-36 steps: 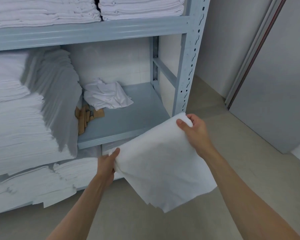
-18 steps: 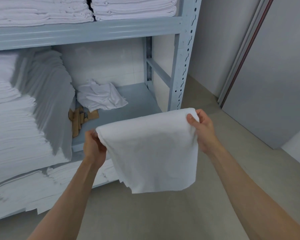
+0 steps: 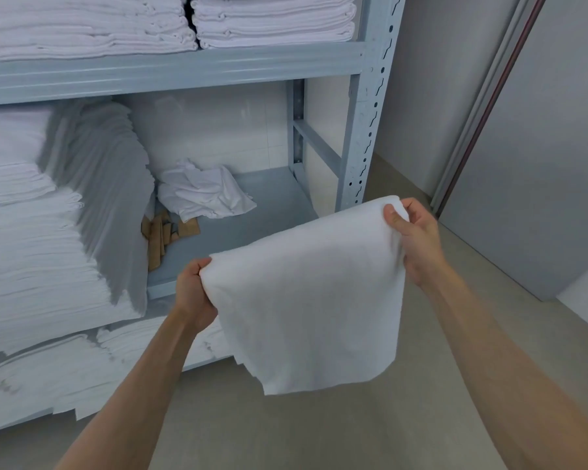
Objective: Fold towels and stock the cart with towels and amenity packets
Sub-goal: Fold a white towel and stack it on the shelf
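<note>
Between both hands | towel (image 3: 306, 300) top edge pinched | left hand (image 3: 192, 293), right hand (image 3: 418, 239)

Towel (image 3: 313, 300) hangs before shelf (image 3: 252, 198) — crumpled cloth (image 3: 204, 195) on it.

A grey metal rack (image 3: 184, 67) stands beyond the left fingers (image 3: 197, 266). Its bare middle shelf deck (image 3: 252, 215) lies just past them and a little higher. The rack's perforated upright post (image 3: 370, 130) rises just beyond the right fingers (image 3: 418, 212), with a slanted brace (image 3: 316, 147) behind it. A pale wall (image 3: 431, 96) stands farther off. To the right of the right fingers leans a grey panel (image 3: 540, 164), edged by trim with a dark red strip (image 3: 489, 96). A beige floor (image 3: 319, 435) spreads below both sets of fingers.
</note>
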